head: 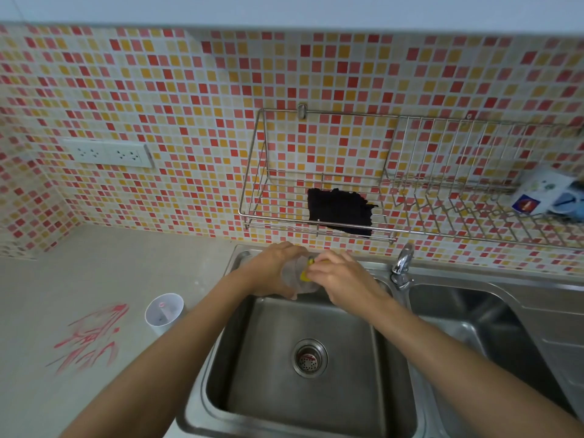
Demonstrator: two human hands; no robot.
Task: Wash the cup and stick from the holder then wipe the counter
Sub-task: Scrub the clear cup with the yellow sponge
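At the centre of the frame we hold the clear cup (295, 278) tipped on its side over the back edge of the left sink basin (303, 390), its long axis running roughly left to right with the mouth turned toward the right. Something yellow (306, 273), perhaps a sponge, sits at that mouth. We cannot make out the stick.

At lower left, a white holder (164, 312) stands upright on the grey counter (94, 270), just beside red smears (90, 336). Above the sink, a wire rack (252, 172) on the mosaic wall carries a dark cloth (339, 210); the tap (403, 263) rises just right of our hands, and patterned mugs (550, 196) lie at the right edge.

Our left hand (273, 271) wraps around the cup's body, fingers curled closed on it. Our right hand (343, 275) pinches the yellow piece, fingers drawn together, pressed to the cup.
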